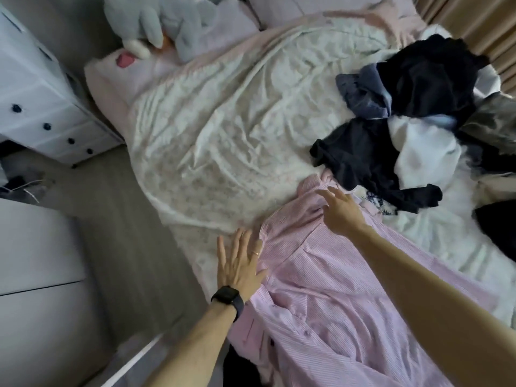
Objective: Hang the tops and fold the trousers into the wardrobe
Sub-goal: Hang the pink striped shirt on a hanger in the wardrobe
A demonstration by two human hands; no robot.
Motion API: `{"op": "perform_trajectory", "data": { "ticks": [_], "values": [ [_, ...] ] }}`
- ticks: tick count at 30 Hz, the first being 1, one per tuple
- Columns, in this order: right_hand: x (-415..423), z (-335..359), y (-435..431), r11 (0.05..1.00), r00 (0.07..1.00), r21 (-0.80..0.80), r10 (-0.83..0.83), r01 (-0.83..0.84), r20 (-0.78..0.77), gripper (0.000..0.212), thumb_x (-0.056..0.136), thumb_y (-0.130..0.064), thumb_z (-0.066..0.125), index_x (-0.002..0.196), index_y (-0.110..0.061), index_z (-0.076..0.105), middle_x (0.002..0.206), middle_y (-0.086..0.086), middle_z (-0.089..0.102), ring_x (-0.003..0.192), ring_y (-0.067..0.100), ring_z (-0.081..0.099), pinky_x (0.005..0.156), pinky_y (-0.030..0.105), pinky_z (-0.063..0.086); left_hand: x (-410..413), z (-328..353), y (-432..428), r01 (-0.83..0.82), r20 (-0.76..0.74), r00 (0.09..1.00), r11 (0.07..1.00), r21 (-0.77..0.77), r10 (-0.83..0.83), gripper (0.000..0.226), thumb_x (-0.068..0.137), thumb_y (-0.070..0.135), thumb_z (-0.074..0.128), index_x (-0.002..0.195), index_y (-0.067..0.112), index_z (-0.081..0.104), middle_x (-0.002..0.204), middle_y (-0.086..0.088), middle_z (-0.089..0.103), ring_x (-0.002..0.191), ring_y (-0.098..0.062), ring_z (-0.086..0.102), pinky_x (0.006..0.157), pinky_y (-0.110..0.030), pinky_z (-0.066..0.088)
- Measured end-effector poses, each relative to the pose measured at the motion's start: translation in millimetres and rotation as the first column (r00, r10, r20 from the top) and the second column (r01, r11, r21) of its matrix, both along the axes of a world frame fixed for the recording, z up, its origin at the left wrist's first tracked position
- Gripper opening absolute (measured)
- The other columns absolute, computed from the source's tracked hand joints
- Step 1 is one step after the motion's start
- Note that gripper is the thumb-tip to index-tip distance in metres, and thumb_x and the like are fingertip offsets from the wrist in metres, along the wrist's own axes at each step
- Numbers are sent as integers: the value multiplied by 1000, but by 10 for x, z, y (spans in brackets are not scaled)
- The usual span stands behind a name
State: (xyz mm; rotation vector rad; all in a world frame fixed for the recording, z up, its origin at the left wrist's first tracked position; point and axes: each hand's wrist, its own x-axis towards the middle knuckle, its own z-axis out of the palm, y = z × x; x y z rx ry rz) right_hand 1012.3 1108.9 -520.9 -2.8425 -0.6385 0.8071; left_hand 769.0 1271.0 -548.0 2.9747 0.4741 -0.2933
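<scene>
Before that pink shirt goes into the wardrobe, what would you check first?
1. Pink striped shirt spread out on the bed: ok.
2. Left hand flat at the shirt's edge: ok.
3. Right hand has a grip on the collar: not ok, fingers open above it.
4. Something to hang it on in view: not ok.
5. Collar free of the pile of dark clothes: cannot tell.
6. Buttons fastened: cannot tell.

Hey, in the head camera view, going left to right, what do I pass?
From the left: white chest of drawers → left hand → right hand → uppermost black garment. The pink striped shirt overlaps both hands, so it is left out.
</scene>
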Motion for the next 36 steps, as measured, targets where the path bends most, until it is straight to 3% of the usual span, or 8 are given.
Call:
{"op": "perform_trajectory", "data": {
  "ticks": [6, 11, 15, 19, 22, 25, 29, 36],
  "values": [
    [179, -171, 265, 963, 973, -158, 227, -218, 44, 52, 101, -23, 54, 149, -40, 42, 162, -7, 26, 138, 29, 35, 108, 44, 41, 34, -126, 393, -173, 97, 980, 985, 9, 171, 53, 57, 3, 84, 105, 20, 70, 101, -2, 66, 95, -26, 64, 100, -57, 46],
    [142, -214, 194, 999, 977, -27, 27, -21, 214, 29, 101, -33, 58, 129, -29, 64, 145, 0, 49, 126, 28, 47, 84, 41, 49, -42, -241, 540, -31, 179, 983, 999, -14, 33, 42, 55, 8, 89, 89, 14, 66, 84, -5, 58, 71, -29, 59, 57, -37, 48],
    [181, -279, 36, 995, 987, 24, -102, 100, 124, 49, 97, -41, 61, 144, -32, 51, 155, 5, 37, 133, 33, 41, 95, 46, 47, -90, -367, 330, -121, -86, 990, 986, -115, 112, 48, 85, 36, 71, 129, 23, 60, 116, -2, 59, 100, -24, 60, 76, -39, 51],
    [252, -390, -71, 986, 988, 65, -152, 151, 9, 49, 98, -38, 58, 146, -33, 48, 144, 11, 55, 129, 39, 46, 103, 47, 42, -78, -516, 322, -686, -360, 722, 679, -262, 590, 47, 98, 45, 52, 143, 37, 42, 140, -13, 43, 113, -33, 54, 85, -42, 52],
    [272, -406, -104, 965, 976, 167, -212, 202, 45, 36, 97, -26, 57, 132, -27, 63, 122, 13, 66, 116, 38, 55, 92, 46, 50, -37, -577, 263, -815, -423, 560, 381, -437, 712, 47, 101, 33, 53, 146, 38, 39, 132, -16, 53, 99, -32, 62, 74, -36, 48],
    [240, -317, -143, 939, 953, 245, -275, 240, 123, 29, 97, -20, 54, 124, -23, 66, 108, 14, 67, 102, 36, 60, 79, 37, 47, -42, -542, 300, -815, -400, 482, 230, -532, 780, 35, 99, 11, 54, 133, 22, 56, 118, -9, 65, 105, -31, 65, 84, -37, 53],
    [112, 25, -245, 902, 932, 357, -318, 242, 173, 24, 100, -23, 48, 123, -31, 55, 104, 13, 61, 94, 34, 58, 77, 39, 46, -64, -320, 503, -766, -306, 556, 332, -551, 773, 27, 98, 8, 55, 123, 10, 65, 128, -16, 61, 111, -35, 62, 93, -44, 53],
    [-72, 1100, -798, 827, 877, 528, -385, 190, 287, 22, 102, -15, 53, 119, -18, 67, 97, 7, 60, 87, 32, 60, 75, 34, 43, 59, 659, 621, -443, 79, 839, 759, -477, 539, 25, 101, 21, 55, 119, 15, 71, 114, -12, 56, 92, -37, 62, 73, -32, 41]
  ]
}}
